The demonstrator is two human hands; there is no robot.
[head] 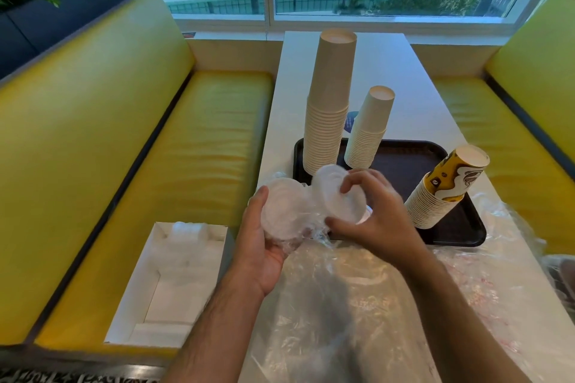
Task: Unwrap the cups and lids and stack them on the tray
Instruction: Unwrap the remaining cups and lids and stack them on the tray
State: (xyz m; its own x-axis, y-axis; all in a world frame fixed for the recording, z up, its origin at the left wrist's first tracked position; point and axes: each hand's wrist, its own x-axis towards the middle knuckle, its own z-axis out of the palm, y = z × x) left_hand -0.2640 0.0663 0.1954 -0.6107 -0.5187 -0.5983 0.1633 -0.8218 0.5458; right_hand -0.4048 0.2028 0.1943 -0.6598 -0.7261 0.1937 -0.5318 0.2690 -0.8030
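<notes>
1. Leftmost, a yellow bench seat (93, 165) runs along the white table (413, 78), and an open white cardboard box (174, 283) sits on its cushion just beside the table edge
2. Next, the left hand (258, 246) is palm-up with its fingers curled under a stack of clear plastic lids (281, 211), the thumb lying up along the stack's left rim; crumpled clear wrap (311, 232) clings below the lids
3. Beyond that hand, a tall stack of plain paper cups (329, 102) stands upside down on the near-left part of the dark brown tray (404, 162)
4. Just to the right, a second bunch of clear lids (339, 196) is pinched by the right hand (379, 211), fingertips curled over its upper edge and thumb pressed against its lower edge; the two bunches touch each other above the tray's near-left corner
5. Behind the right hand, a shorter stack of smaller plain cups (368, 130) stands inverted on the tray, near the tall stack
6. Further right, a stack of cups with a yellow printed outer cup (448, 186) leans on the tray's right side, tilted to the right
7. Loose clear plastic sheeting (357, 305) covers the near tabletop under both forearms and spreads to the right past the tray
8. Rightmost, a second yellow bench (535, 78) faces the first
</notes>
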